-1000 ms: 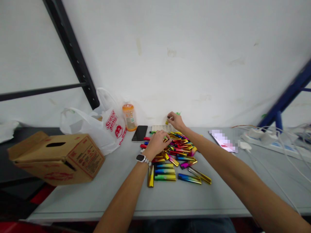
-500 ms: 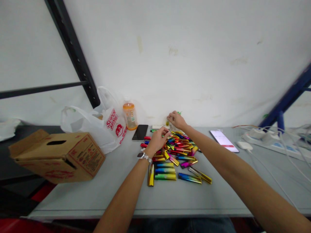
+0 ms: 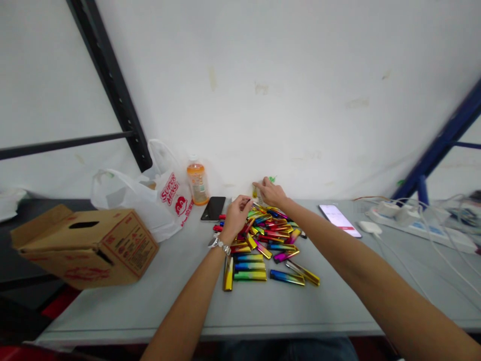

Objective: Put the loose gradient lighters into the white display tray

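A heap of shiny coloured lighters (image 3: 276, 233) lies mid-table. My left hand (image 3: 236, 214), with a watch at the wrist, is closed at the heap's left back edge, its fingertips pinched on something too small to make out. My right hand (image 3: 271, 192) is behind the heap near the wall, its fingers closed around a yellow lighter (image 3: 255, 191) that stands upright. In front of the heap, several lighters (image 3: 250, 266) lie side by side, with a gold one (image 3: 228, 274) set lengthwise at their left. A blue lighter (image 3: 287, 277) and a gold one (image 3: 308, 275) lie to their right.
On the left stand an open cardboard box (image 3: 128, 245), a white plastic bag (image 3: 165, 200) and an orange bottle (image 3: 198, 183). A black phone (image 3: 213, 208) lies beside the bottle. To the right are a lit phone (image 3: 340, 220), a white charger (image 3: 370, 228) and a power strip (image 3: 424, 230) with cables.
The whole view has shifted slightly. My right hand's index finger now reaches out further left, over the top of the yellow lighter. My left hand stays pinched at the heap.
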Available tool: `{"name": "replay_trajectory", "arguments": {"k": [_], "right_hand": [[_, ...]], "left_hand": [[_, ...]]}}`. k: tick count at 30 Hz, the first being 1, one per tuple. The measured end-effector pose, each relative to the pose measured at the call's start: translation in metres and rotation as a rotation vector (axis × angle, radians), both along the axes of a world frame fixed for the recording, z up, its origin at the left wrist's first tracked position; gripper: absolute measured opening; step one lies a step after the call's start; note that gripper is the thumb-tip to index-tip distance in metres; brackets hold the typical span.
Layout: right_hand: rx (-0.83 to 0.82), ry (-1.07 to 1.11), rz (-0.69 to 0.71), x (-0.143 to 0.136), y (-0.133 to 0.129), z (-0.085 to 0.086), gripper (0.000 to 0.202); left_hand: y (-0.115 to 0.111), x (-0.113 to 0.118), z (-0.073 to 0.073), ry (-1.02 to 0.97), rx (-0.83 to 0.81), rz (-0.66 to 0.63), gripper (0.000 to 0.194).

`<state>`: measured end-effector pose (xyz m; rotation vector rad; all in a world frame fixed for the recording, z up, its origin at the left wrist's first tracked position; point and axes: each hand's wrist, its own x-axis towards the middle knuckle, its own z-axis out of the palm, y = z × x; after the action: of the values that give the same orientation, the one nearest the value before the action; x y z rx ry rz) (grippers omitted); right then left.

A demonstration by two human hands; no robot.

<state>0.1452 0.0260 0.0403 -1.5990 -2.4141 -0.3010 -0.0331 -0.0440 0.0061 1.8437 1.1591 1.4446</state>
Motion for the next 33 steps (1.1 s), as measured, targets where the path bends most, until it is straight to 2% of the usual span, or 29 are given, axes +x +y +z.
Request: {"name": "replay_trajectory", "arguments": {"k": [6, 10, 13, 20, 28, 30, 33], "right_hand": [[0.043, 0.232, 0.062, 0.005, 0.012, -0.009, 0.041], [0.064, 0.345, 0.043, 0.003, 0.023, -0.014, 0.032], [0.071, 0.368, 0.053, 0.001, 0.029, -0.015, 0.029], [0.069, 0.379, 0.055, -0.002, 0.033, -0.016, 0.027], [0.045, 0.056, 0.036, -0.003, 0.014, -0.008, 0.038], [0.032, -0.007, 0.049, 0.0, 0.008, -0.007, 0.042], [0.016, -0.049, 0.062, 0.003, 0.002, -0.004, 0.05]], "left_hand": [[0.022, -0.018, 0.003, 0.355, 0.014, 0.187, 0.016], [0.042, -0.022, 0.002, 0.558, -0.073, 0.189, 0.019], [0.052, -0.021, 0.002, 0.622, -0.086, 0.178, 0.018], [0.062, -0.018, -0.003, 0.6, -0.079, 0.132, 0.015], [0.06, -0.018, -0.004, 0.578, -0.109, 0.131, 0.012], [0.059, -0.019, -0.004, 0.493, -0.111, 0.125, 0.011], [0.056, -0.024, -0.002, 0.209, -0.077, 0.086, 0.014]]}}
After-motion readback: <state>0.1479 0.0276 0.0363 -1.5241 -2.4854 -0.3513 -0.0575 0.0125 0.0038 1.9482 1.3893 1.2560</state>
